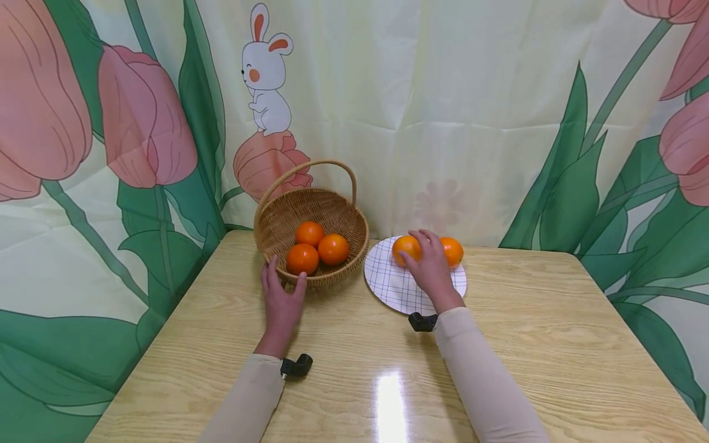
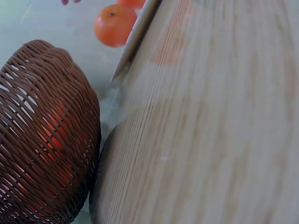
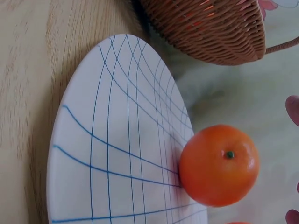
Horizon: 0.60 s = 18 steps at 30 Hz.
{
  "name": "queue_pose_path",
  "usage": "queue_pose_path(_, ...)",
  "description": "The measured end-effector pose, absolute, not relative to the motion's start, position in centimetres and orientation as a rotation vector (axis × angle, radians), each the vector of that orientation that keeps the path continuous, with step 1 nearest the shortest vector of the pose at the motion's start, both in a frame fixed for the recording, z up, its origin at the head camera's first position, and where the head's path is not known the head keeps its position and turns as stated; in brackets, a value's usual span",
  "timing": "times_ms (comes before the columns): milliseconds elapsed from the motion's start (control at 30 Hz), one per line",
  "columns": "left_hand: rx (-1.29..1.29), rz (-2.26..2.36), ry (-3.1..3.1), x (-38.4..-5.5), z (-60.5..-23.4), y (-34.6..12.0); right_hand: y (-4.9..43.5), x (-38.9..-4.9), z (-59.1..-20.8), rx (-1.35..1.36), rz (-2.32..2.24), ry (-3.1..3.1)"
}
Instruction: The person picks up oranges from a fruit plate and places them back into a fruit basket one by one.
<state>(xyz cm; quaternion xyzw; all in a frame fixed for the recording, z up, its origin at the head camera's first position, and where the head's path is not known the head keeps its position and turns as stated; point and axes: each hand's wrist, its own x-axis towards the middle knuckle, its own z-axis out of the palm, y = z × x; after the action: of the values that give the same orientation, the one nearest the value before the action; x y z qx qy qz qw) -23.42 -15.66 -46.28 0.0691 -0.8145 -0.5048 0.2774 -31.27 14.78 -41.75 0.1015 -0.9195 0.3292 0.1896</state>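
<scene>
A brown wicker basket [image 1: 346,215] with a tall arched handle leans with its opening toward me, and three oranges [image 1: 333,249] lie in it. My left hand [image 1: 282,304] is at its front rim, fingers and thumb spread, fingertips right at the edge. To the right, a round white plate [image 1: 388,277] with blue grid lines bears two oranges near its far edge. Over the plate, my right hand [image 1: 432,267] reaches around the left orange [image 3: 219,165], overlapping it in the head view. The right orange [image 1: 452,252] is partly hidden behind that hand.
Everything stands on a light wooden table [image 1: 343,381]. Behind its far edge hangs a curtain [image 1: 443,123] printed with tulips and a rabbit, close behind the basket and plate. Each wrist wears a small black camera mount [image 1: 296,366].
</scene>
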Motion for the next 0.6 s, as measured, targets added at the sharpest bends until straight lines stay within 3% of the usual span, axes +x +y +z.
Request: queue_pose_path(600, 0.21, -1.374, -2.197, -23.3, -46.2, -15.7, 16.9, -32.2, -42.1, 0.238, 0.807, -2.517)
